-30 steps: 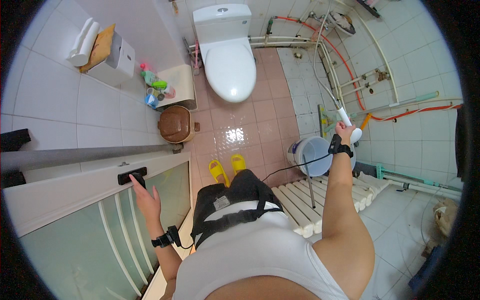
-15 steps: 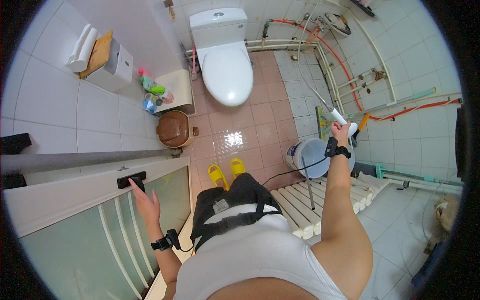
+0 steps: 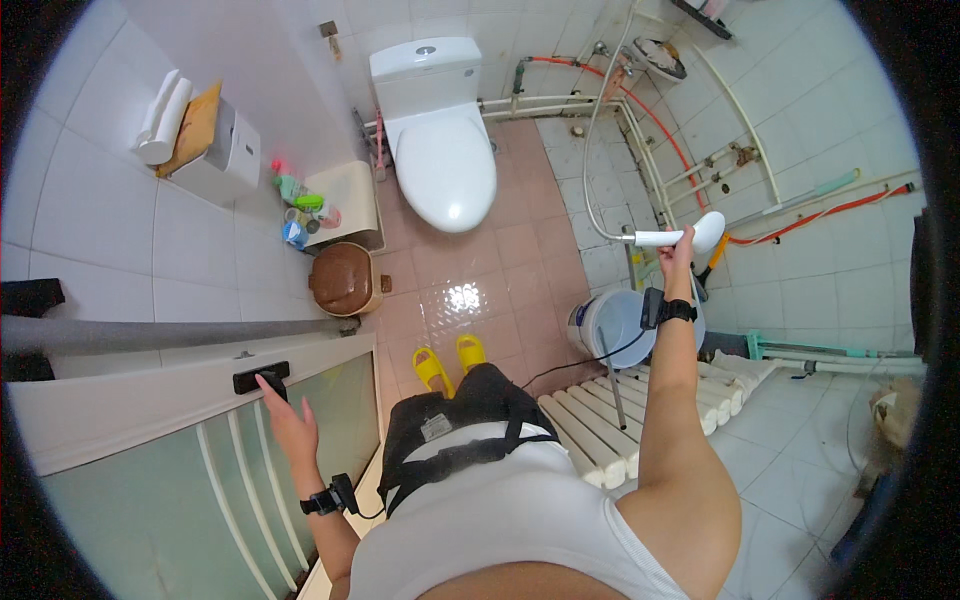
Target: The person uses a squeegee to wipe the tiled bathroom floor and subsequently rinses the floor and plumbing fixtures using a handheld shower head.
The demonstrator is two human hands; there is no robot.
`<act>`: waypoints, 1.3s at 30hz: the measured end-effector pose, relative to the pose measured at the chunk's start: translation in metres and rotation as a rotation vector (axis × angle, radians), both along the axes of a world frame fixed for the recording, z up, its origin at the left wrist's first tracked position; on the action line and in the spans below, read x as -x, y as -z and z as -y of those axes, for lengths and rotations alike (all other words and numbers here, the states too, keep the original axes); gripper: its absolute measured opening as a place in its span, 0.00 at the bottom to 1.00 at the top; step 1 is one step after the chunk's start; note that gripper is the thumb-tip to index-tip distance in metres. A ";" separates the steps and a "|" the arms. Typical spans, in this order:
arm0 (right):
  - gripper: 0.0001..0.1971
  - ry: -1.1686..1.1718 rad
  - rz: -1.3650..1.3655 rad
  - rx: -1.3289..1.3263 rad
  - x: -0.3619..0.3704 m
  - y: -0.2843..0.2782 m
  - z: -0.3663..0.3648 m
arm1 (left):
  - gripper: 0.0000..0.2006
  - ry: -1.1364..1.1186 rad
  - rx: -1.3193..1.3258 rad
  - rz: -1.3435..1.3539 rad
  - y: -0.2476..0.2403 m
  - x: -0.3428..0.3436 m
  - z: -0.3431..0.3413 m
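My right hand (image 3: 677, 262) is closed around the handle of a white shower head (image 3: 708, 232), which is held out level with its round head to the right. A grey flexible hose (image 3: 590, 190) runs from the handle's left end up to the tap (image 3: 622, 62) on the far wall. On the left, my left hand (image 3: 291, 425) touches the black door handle (image 3: 262, 378) with its fingertips, thumb and index finger apart. That handle sits on a white-framed door (image 3: 130, 415) with frosted panels. Each wrist wears a black strap with a small device.
A white toilet (image 3: 440, 170) stands ahead, with a brown-lidded bin (image 3: 343, 279) and several bottles (image 3: 305, 205) to its left. Below my right hand is a white bucket (image 3: 615, 325) beside a white slatted rack (image 3: 590, 440). Pipes (image 3: 690, 180) line the right wall.
My right hand has swung the shower head from slanting down to level, raising its head, and the hose now curves lower. The view has shifted slightly. My left hand stays at the door handle.
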State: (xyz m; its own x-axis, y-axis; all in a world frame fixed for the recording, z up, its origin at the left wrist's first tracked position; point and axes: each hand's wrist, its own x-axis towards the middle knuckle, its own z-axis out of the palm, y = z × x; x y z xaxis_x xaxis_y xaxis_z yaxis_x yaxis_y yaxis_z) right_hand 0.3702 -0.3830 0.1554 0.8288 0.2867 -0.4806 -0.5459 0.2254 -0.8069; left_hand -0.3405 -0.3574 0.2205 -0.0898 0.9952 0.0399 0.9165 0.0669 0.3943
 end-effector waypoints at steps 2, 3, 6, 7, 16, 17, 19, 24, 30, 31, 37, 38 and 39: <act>0.22 -0.106 0.162 0.142 -0.002 -0.010 0.002 | 0.41 0.007 0.009 -0.013 -0.003 -0.001 -0.001; 0.22 -0.098 0.171 0.136 -0.008 -0.005 0.003 | 0.41 0.009 0.025 -0.033 -0.004 -0.001 0.000; 0.16 -0.237 0.496 0.411 -0.008 -0.013 -0.001 | 0.41 0.015 -0.005 -0.048 -0.006 0.000 0.003; 0.16 -0.227 0.504 0.405 -0.009 -0.014 -0.002 | 0.41 0.021 -0.015 -0.051 -0.006 0.000 0.003; 0.15 -0.177 0.952 0.537 0.001 -0.032 -0.006 | 0.42 0.015 -0.012 0.002 0.002 0.003 -0.001; 0.15 -0.119 0.986 0.550 0.004 -0.034 -0.006 | 0.42 0.002 0.022 0.025 0.000 0.003 -0.001; 0.15 -0.113 1.002 0.561 -0.004 -0.026 -0.004 | 0.41 -0.006 0.049 0.055 0.000 0.004 -0.001; 0.17 -0.055 0.984 0.465 -0.022 -0.008 -0.002 | 0.43 0.036 -0.064 -0.020 -0.005 0.001 0.002; 0.19 -0.084 0.836 0.422 -0.026 0.002 -0.001 | 0.42 0.023 -0.010 -0.031 -0.007 0.005 0.006; 0.20 -0.192 0.960 0.580 -0.024 0.001 0.001 | 0.42 0.028 -0.005 -0.058 -0.010 0.003 0.003; 0.25 -0.542 1.352 0.801 0.055 -0.029 -0.032 | 0.41 0.018 0.014 -0.035 -0.010 0.004 0.002; 0.25 -0.662 1.358 0.814 0.077 -0.037 -0.043 | 0.41 0.017 0.007 -0.028 -0.012 0.002 0.003; 0.25 -0.780 1.361 0.826 0.095 -0.040 -0.054 | 0.41 0.019 -0.002 -0.020 -0.013 0.001 0.003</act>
